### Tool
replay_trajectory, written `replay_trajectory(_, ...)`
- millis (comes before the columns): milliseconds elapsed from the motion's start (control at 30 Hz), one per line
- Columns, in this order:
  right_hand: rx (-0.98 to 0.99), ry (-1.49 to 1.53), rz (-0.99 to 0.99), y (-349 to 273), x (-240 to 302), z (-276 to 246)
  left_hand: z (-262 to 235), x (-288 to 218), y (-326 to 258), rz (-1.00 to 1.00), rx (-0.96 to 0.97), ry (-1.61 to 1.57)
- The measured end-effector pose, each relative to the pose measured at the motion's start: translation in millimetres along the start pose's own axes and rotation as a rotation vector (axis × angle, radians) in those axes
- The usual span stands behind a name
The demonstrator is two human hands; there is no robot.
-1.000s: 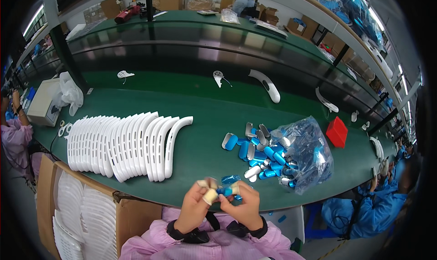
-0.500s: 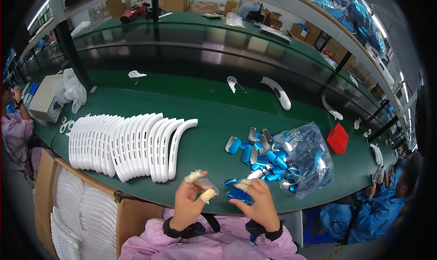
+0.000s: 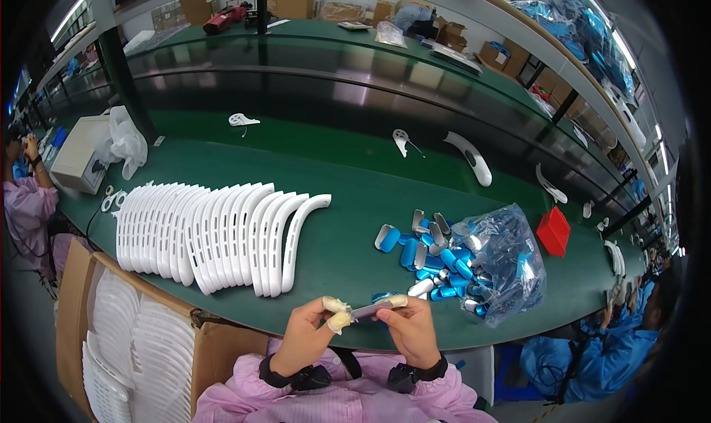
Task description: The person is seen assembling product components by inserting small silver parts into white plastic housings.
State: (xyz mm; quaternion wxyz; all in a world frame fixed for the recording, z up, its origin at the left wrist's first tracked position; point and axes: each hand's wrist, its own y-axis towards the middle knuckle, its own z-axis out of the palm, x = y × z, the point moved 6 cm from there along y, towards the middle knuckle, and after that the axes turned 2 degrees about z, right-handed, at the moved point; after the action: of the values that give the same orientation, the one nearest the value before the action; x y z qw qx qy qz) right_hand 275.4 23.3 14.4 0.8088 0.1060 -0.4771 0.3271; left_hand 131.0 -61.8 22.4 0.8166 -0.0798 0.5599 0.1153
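Observation:
In front of my chest, both hands hold one small flat greyish oblong piece (image 3: 368, 311). My left hand (image 3: 307, 338) pinches its left end, with pale finger covers on thumb and forefinger. My right hand (image 3: 412, 334) grips its other end between thumb and fingers, one fingertip covered too. A bit of blue film (image 3: 381, 296) shows behind the right fingertips; most of it is hidden. Beyond my right hand lies a pile of small oblong blue and silver caps (image 3: 424, 254), beside and partly in a clear plastic bag (image 3: 511, 264).
A row of curved white slotted parts (image 3: 222, 238) stands at left on the green table (image 3: 348, 238). A cardboard box (image 3: 226, 360) of similar parts is below. Also around are a red bin (image 3: 553, 231), scissors (image 3: 112, 199), a curved white cover (image 3: 471, 160) and co-workers at both sides.
My hands have come together; the right now grips the greyish piece that the left alone held. Blue film near the right hand is now mostly out of sight. The view has shifted slightly.

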Motion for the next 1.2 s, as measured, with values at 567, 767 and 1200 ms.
replay_trajectory(567,0.075,0.214,0.081,17,8,-5,-40,-33,54,0.427,-0.244,1.659)
replay_trajectory(767,-0.036,-0.156,-0.068,18,36,-1,-42,-13,60,0.255,-0.149,1.409)
replay_trajectory(1200,0.037,-0.570,-0.218,21,55,31,9,-14,4,-0.131,0.071,-0.324)
